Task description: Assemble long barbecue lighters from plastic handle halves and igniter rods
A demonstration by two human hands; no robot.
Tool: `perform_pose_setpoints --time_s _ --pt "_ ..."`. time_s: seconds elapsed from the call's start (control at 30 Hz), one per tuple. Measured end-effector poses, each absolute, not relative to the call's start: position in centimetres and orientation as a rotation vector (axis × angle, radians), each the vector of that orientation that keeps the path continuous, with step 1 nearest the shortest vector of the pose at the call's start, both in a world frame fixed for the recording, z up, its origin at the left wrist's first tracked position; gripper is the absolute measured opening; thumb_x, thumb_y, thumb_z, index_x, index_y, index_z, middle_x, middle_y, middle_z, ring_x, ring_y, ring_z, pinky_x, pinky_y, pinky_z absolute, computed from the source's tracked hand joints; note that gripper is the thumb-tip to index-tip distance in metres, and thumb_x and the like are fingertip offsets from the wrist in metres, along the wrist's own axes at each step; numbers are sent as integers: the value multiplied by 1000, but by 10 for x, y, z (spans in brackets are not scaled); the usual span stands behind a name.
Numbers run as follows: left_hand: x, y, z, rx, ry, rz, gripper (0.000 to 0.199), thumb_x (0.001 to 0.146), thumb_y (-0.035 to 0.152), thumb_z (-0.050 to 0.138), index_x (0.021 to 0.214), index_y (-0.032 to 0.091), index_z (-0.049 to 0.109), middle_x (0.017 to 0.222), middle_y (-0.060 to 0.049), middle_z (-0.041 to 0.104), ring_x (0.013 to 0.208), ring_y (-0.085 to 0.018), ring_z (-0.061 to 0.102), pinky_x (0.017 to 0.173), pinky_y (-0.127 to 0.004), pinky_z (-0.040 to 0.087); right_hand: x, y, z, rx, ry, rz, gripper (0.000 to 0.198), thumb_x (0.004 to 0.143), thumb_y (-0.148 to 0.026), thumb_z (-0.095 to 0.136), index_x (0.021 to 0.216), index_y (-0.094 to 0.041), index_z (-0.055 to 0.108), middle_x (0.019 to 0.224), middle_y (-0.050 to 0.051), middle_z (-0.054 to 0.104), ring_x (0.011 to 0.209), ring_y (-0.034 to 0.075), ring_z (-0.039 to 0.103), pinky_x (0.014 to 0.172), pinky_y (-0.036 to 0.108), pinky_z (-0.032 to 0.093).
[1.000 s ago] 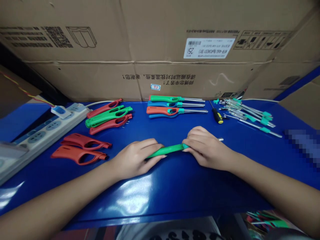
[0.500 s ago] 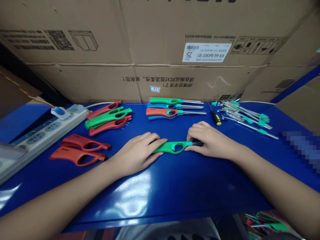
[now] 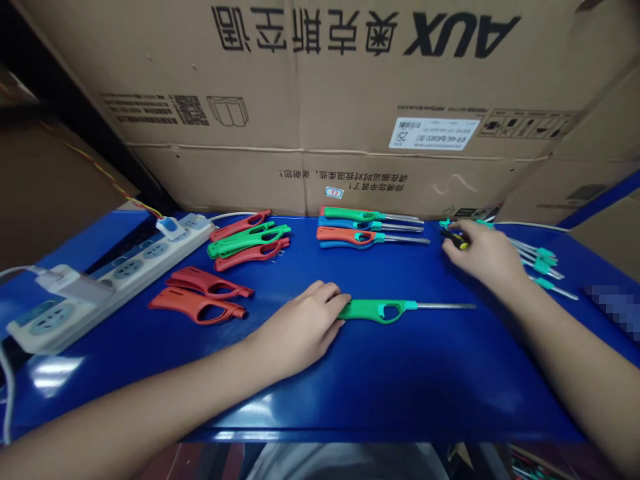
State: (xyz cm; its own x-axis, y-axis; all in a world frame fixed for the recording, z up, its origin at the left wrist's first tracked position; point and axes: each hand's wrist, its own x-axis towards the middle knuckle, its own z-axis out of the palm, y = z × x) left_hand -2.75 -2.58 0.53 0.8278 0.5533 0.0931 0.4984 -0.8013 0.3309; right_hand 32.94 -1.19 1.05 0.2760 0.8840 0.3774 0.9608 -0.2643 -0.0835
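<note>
Taking the stack of lighters point(image 3: 345, 234) as my landmark, the green lighter point(image 3: 369, 309) lies on the blue table point(image 3: 400, 380) in front of it, on the side nearer to the person. The left hand point(image 3: 310, 327) has its fingers closed around the rear end of this lighter. To the right of the stack, the right hand point(image 3: 487, 257) has thumb and fingers closed about the handle of the screwdriver point(image 3: 465, 246); if it is lifted, I cannot tell.

The lighters in the stack look complete, each with a rod, and I judge them done. The green one has its rod too, but whether it is fastened is not visible. What seems left are the handles without rods point(image 3: 180, 303), left of the stack, and the loose rods point(image 3: 541, 267) to its right, partly hidden by the right hand
</note>
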Motion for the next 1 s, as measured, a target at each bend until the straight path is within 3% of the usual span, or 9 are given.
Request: perform_pose_setpoints --time_s 0.1,0.17,0.27,0.4,0.5,0.6,0.77,1.0 --pt "-28 -27 4 2719 772 293 34 99 15 48 130 12 58 118 -12 62 109 -28 58 98 -43 54 313 -14 22 -1808 -1507 -572 22 88 -32 58 96 -17 72 93 15 70 83 27 64 76 38 48" --pt "-28 -30 2 2721 750 299 36 97 12 48 132 11 57 120 -13 62 111 -27 58 99 -42 53 292 -17 27 -1522 -1444 -575 19 90 -34 60 91 -19 72 84 11 68 72 23 61 70 37 47" --pt "-27 -32 3 2740 741 295 37 96 11 49 132 12 57 122 -13 63 112 -26 60 98 -39 54 250 -21 23 -1316 -1584 -250 18 91 -37 63 96 -22 71 89 7 72 74 20 64 69 34 49" --pt "-35 -16 20 2777 868 259 27 98 32 53 119 18 66 112 -9 69 105 -25 65 92 -37 56 194 -18 9 -1258 -1653 375 28 92 -44 63 110 -23 68 93 5 72 63 15 62 57 30 48" --pt "-54 16 40 2775 1432 147 25 98 39 53 111 24 70 108 -5 72 100 -24 69 87 -35 55 163 -9 5 -1176 -1497 663 32 91 -51 62 104 -22 65 81 1 66 49 10 52 46 26 42" --pt "-78 48 50 2717 1735 116 31 91 33 61 117 17 68 121 -14 67 112 -34 65 88 -42 54 142 4 6 -1117 -1331 866 38 88 -57 63 99 -20 61 73 -1 63 40 7 45 38 24 34" --pt "-97 73 39 2694 1821 -11 57 74 29 76 128 15 62 131 -16 59 117 -36 61 93 -40 52 123 21 0 -1082 -1318 880 41 86 -58 64 97 -19 61 79 1 66 44 7 47 41 24 37" --pt "-106 86 35 2652 1880 27 37 81 24 65 118 21 68 122 -12 60 110 -30 63 88 -36 52 123 22 -14 -1055 -1387 888 34 89 -53 63 102 -21 64 85 3 67 54 10 52 46 23 39"
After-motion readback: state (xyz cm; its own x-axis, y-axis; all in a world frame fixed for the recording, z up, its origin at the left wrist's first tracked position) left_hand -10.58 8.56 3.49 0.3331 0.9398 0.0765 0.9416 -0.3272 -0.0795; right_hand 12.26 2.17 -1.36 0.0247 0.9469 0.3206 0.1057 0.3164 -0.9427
